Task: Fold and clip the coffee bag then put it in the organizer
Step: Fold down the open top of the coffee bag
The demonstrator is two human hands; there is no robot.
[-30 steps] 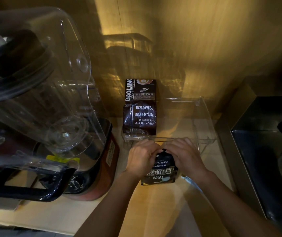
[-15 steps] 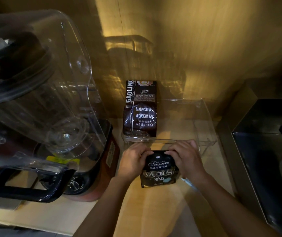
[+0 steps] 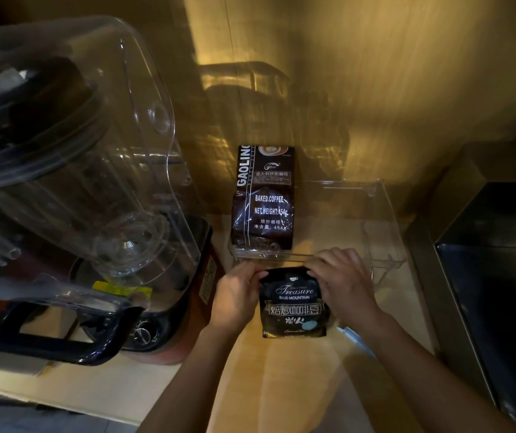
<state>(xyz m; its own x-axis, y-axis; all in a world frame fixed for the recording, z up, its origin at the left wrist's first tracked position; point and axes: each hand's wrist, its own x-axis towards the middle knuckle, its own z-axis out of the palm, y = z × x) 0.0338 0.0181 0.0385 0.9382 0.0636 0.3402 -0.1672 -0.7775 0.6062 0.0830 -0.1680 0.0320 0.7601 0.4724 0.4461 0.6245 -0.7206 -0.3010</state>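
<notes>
A small black coffee bag (image 3: 292, 303) with "Treasure Blue Mountain" lettering stands on the wooden counter, just in front of a clear plastic organizer (image 3: 384, 214). My left hand (image 3: 238, 295) pinches its top left corner and my right hand (image 3: 342, 281) grips its top right corner; the top edge is folded down between them. A taller brown "Baked Coffee" bag (image 3: 264, 198) stands upright in the left part of the organizer. No clip is visible.
A large blender (image 3: 72, 182) with a clear cover and black handle fills the left side. A dark metal appliance (image 3: 494, 260) sits at the right. A wooden wall rises behind the organizer.
Both hands have moved apart from the middle of the bag's top to its corners, uncovering the bag's front label. The bag now stands a little more upright.
</notes>
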